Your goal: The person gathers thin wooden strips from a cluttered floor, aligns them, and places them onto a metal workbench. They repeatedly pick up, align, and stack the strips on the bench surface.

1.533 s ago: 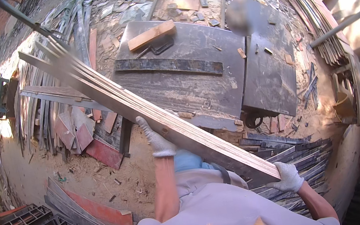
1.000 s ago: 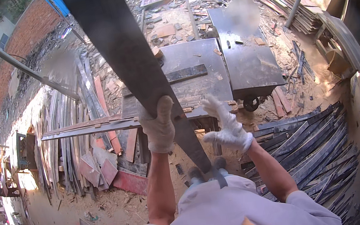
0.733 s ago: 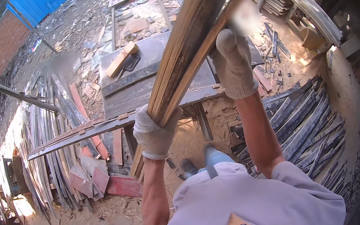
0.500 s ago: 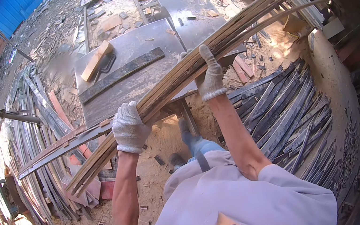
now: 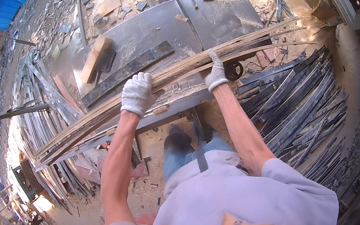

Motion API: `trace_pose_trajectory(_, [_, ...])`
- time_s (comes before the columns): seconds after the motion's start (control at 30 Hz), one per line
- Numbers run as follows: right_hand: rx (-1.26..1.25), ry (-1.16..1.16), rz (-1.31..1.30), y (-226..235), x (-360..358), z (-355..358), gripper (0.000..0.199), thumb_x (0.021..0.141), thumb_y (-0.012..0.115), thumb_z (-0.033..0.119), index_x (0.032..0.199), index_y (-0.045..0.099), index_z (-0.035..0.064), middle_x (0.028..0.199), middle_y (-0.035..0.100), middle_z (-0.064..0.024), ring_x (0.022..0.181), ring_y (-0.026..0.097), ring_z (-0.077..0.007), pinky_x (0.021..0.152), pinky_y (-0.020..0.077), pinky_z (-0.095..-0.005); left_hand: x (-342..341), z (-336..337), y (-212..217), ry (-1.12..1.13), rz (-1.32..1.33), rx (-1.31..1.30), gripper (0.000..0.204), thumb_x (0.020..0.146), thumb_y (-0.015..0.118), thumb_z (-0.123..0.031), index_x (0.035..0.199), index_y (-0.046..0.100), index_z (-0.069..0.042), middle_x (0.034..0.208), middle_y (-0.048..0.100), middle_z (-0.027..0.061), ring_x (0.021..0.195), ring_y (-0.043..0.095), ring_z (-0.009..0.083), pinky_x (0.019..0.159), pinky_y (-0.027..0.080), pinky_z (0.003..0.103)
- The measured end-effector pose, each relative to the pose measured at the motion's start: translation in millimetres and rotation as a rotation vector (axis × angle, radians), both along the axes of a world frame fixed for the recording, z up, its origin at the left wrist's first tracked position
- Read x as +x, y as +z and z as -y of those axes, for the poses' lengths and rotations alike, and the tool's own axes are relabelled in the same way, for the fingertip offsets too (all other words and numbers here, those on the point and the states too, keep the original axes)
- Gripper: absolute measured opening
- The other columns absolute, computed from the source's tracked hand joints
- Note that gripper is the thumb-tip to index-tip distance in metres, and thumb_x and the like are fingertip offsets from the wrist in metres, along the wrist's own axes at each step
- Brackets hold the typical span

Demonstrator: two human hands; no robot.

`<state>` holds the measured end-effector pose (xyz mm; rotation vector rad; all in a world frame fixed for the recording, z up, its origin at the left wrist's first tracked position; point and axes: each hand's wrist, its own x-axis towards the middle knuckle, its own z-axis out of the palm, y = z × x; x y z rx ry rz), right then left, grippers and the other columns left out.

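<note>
Sagging at its far left end over a heap of leaning offcuts (image 5: 59,147), the bundle of long thin wooden strips (image 5: 173,73) runs almost level across the view, held at two spread points so that its limp length does not fold. The left hand (image 5: 138,94), in a white knit glove, is closed over the top of the bundle with fingers wrapped round its near edge, taking the heavier, drooping side. Behind it lies the grey metal saw table (image 5: 161,29), with a wood block (image 5: 95,58) and a dark flat bar (image 5: 128,71) resting on it, likely as a guide. The right hand (image 5: 216,74), also gloved, grips the strips from above, steadying the splayed tips that fan out rightward. Below these, dark planks (image 5: 297,102) lie stacked on the sawdust-covered ground.
</note>
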<state>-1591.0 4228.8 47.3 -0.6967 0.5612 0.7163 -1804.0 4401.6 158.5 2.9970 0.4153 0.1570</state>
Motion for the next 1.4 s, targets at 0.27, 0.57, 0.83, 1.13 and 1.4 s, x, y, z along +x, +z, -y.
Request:
trace_pose_trajectory(0.27, [-1.296,1.249,1.725,69.0,10.2,13.2,0.092,0.076,0.088,0.052,0.143,0.052,-0.0005,0.125,0.062,-0.0195,0.119,0.059,-0.0391,0.106,0.0455,-0.0531,13.3,-49.0,-121.3,0.003,-0.06,-0.071,0.051,0.07,0.089,-0.034,0.103,0.061,-0.007,0.097,0.062,0.0153,0.093,0.064,0.0348,0.081,0.052,0.047])
trace_pose_trajectory(0.57, [-1.189,1.64,2.307,-52.3,22.4,-64.9,0.065,0.07,0.087,0.023,0.124,0.059,0.0021,0.116,0.063,-0.0198,0.111,0.061,-0.0376,0.096,0.0496,-0.0489,23.0,-41.4,-157.6,0.064,-0.129,-0.343,0.068,0.073,0.086,-0.058,0.111,0.06,-0.007,0.105,0.063,0.0139,0.106,0.062,0.0342,0.096,0.048,0.048])
trace_pose_trajectory(0.83, [-1.143,1.729,2.308,-44.9,27.2,-74.3,0.051,0.069,0.082,0.015,0.114,0.061,0.0038,0.113,0.063,-0.0197,0.11,0.061,-0.039,0.093,0.0516,-0.0484,-196.3,-194.7,-158.0,0.82,0.279,0.021,0.078,0.095,0.071,-0.053,0.146,0.048,0.001,0.139,0.058,0.0229,0.129,0.054,0.041,0.112,0.041,0.053])
trace_pose_trajectory(1.13, [-1.182,1.722,2.27,-56.4,35.8,-61.6,0.056,0.064,0.083,0.014,0.115,0.061,0.0035,0.114,0.062,-0.0201,0.111,0.06,-0.0403,0.092,0.0504,-0.0489,-260.1,-333.2,-171.8,0.743,-0.366,-0.457,0.092,0.081,0.086,-0.027,0.161,0.041,-0.021,0.158,0.051,0.0148,0.145,0.049,0.0365,0.121,0.041,0.045])
trace_pose_trajectory(1.4, [-1.186,1.645,2.283,-44.7,19.0,-70.8,0.055,0.064,0.081,0.011,0.115,0.058,0.0055,0.111,0.062,-0.0178,0.11,0.06,-0.039,0.092,0.0497,-0.0474,-270.9,-336.3,-158.5,0.579,-0.269,-0.407,0.048,0.073,0.089,-0.012,0.117,0.069,-0.01,0.114,0.069,0.0142,0.112,0.067,0.0345,0.098,0.054,0.044])
